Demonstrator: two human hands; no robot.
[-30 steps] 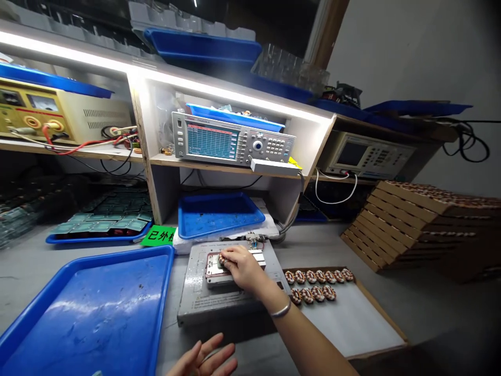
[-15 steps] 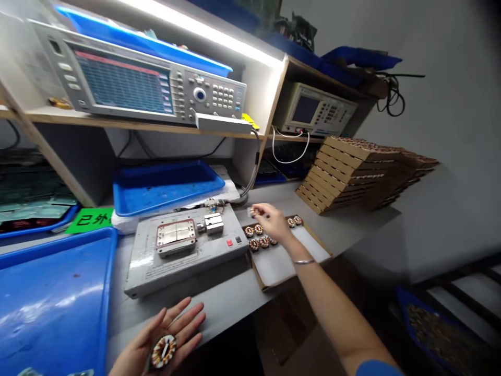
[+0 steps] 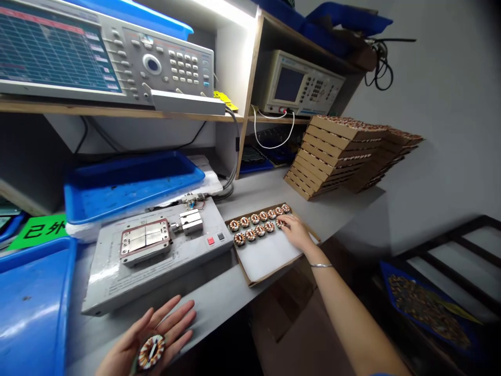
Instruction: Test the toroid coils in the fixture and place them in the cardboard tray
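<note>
Cradling left hand [image 3: 156, 328]: opened wide, palm up, one wound coil [image 3: 152, 351] borne on it.
Right hand [image 3: 296, 233]: curled at the front row's end coil [image 3: 279, 223] (grip cannot be told).
Cardboard tray [image 3: 264, 261]: two coil rows [image 3: 260, 230] are held.

From my end, the far strip light [image 3: 230, 11] blows out to white and the blue tray [image 3: 31, 297] at near left throws glare, while the right wall [image 3: 442, 104] sits dim. I see wide-angle stretching towards the edges, and text on the left screen [image 3: 50, 49] is too soft to read.
</note>
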